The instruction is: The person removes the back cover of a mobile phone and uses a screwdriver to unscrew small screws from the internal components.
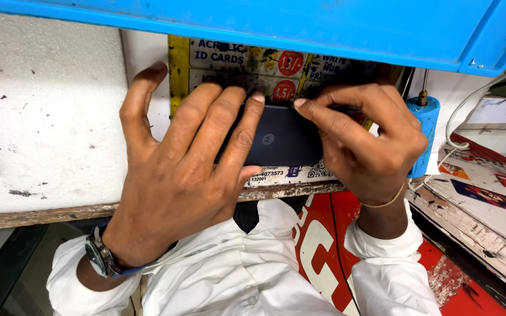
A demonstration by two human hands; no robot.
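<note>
A dark flat phone (282,140) lies back-up on a printed yellow and white sheet (235,64) at the bench's front edge. My left hand (183,169) lies over its left half with the fingers spread across the back. My right hand (364,140) grips the right end, its forefinger tip pressed at the phone's top edge. Both hands hold the phone between them. A watch (102,257) sits on my left wrist and a thin band (385,203) on the right.
A white foam slab (42,117) covers the bench to the left. A blue shelf (300,26) overhangs the work spot. A blue cylinder tool (424,134) with a white cable stands right of my right hand. Red printed boards (323,246) lie below.
</note>
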